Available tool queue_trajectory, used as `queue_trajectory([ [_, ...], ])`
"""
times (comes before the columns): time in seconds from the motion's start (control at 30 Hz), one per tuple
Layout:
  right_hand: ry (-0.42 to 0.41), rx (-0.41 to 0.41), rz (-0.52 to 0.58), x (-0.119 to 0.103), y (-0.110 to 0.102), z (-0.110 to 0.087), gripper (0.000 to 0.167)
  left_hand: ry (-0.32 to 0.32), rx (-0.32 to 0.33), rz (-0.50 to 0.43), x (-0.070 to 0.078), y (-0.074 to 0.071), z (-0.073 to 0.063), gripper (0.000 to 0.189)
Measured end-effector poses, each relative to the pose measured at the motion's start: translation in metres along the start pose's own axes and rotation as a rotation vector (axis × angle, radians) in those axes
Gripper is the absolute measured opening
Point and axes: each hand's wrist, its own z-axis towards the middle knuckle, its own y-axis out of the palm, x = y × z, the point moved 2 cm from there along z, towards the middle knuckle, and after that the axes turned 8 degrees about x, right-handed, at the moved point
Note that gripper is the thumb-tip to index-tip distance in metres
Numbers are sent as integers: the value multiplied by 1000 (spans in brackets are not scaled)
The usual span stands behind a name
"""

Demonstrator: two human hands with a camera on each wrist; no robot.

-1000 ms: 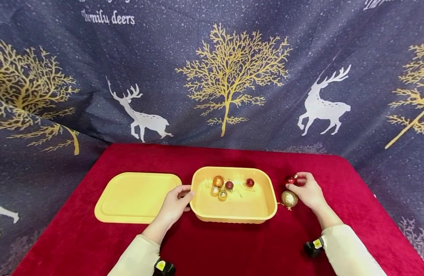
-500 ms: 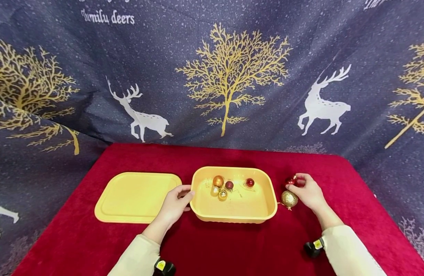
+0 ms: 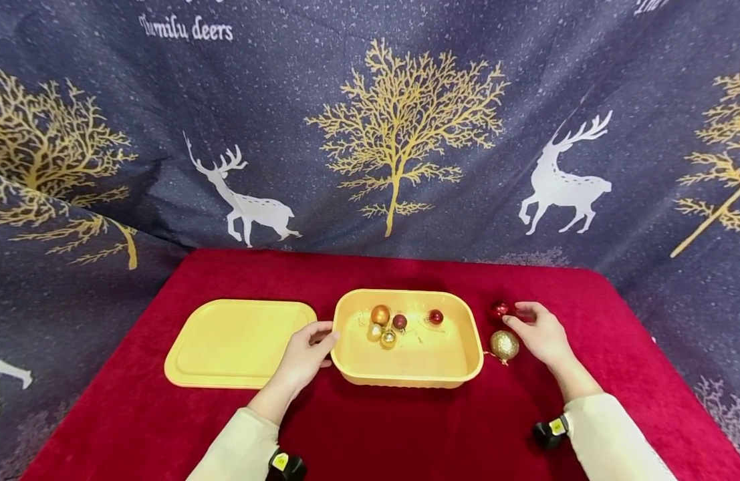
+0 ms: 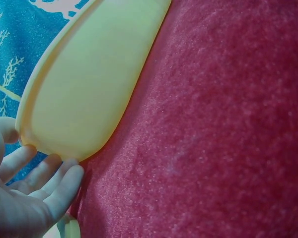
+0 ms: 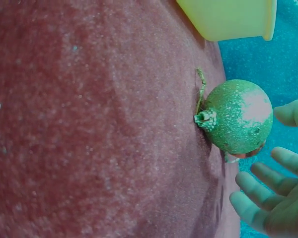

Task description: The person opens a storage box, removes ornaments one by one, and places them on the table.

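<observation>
A yellow plastic box holds several small Christmas baubles: orange, gold, pearl-coloured, dark red and red. My left hand grips its left end, thumb at the rim and fingers against the outer wall. Right of the box, a red bauble lies on the cloth behind a larger glittery gold bauble. Beside both, my right hand has thumb and fingers spread. The right wrist view shows the glittery bauble mostly covering the red one.
A yellow lid lies flat left of the box, its right edge partly behind my left hand. Red velvet cloth covers the table. A dark blue curtain printed with deer and trees hangs close behind it.
My right hand has let go of the red bauble and drawn slightly right, leaving the bauble a little further left. My left hand and the box stay in place.
</observation>
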Motion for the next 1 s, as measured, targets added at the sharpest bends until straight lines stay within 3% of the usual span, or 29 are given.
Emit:
queue_trajectory([
  [0.3, -10, 42, -3, -6, -6, -1, 52, -2, -2, 4, 1, 0, 0, 34],
  [0.63, -107, 129, 7, -26, -8, -8, 43, -3, -5, 1, 0, -1, 1, 35],
  [1.0, -175, 151, 30, -44, 0, -14, 37, -3, -6, -3, 0, 0, 0, 35],
])
